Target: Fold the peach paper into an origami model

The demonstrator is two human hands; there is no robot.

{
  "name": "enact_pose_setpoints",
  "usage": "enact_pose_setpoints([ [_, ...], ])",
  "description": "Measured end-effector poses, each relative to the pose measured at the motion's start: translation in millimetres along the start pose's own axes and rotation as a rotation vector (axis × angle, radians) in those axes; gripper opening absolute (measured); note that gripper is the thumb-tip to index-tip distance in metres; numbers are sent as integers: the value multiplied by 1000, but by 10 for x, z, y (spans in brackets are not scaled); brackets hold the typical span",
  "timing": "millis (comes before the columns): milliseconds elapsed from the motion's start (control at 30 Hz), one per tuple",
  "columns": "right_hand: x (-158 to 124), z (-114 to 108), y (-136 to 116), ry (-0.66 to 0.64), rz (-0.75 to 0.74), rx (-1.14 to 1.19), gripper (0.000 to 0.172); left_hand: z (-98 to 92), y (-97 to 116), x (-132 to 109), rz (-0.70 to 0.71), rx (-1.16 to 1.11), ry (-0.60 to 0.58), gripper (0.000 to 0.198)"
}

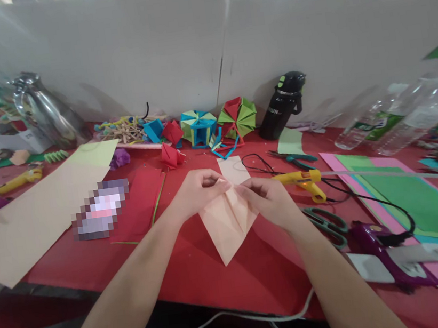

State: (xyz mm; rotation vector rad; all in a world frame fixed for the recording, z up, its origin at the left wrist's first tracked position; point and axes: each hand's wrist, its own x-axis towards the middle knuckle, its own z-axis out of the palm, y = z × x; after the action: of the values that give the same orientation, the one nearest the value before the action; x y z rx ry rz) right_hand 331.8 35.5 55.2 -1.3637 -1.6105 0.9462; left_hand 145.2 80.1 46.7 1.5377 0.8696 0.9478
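Observation:
A sheet of pale peach paper (pixel 227 227), creased and partly folded, is held up over the red table between my two hands. My left hand (pixel 202 190) pinches its upper left edge, thumb on top. On the upper right, my right hand (pixel 265 195) grips the same paper with thumb and fingers close together. The folded point lies between my fingertips, and its lower corner hangs toward me. Just behind the hands lies a small cream paper piece (pixel 234 170).
Right of my hands are a yellow glue gun (pixel 304 179), green-handled scissors (pixel 327 225), a purple tool (pixel 392 254) and coloured sheets (pixel 413 197). A blurred-out phone (pixel 104 208) and red paper (pixel 137 201) lie left. Behind stand folded paper models (pixel 200 126) and a black bottle (pixel 284 104).

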Motion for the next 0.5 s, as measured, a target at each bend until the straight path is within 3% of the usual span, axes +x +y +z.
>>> enact_pose_setpoints([
  [133, -5, 34, -18, 46, 9, 74, 33, 3, -1, 3, 9, -5, 25, 23],
  [267, -25, 75, -51, -38, 90, 289, 38, 61, 8, -8, 133, -10, 82, 24],
  [400, -35, 88, -58, -49, 152, 291, 45, 131, -8, -21, 146, 21, 60, 22],
  [500, -30, 90, -44, -8, 171, 263, 46, 150, -30, -14, 161, 60, 116, 20],
])
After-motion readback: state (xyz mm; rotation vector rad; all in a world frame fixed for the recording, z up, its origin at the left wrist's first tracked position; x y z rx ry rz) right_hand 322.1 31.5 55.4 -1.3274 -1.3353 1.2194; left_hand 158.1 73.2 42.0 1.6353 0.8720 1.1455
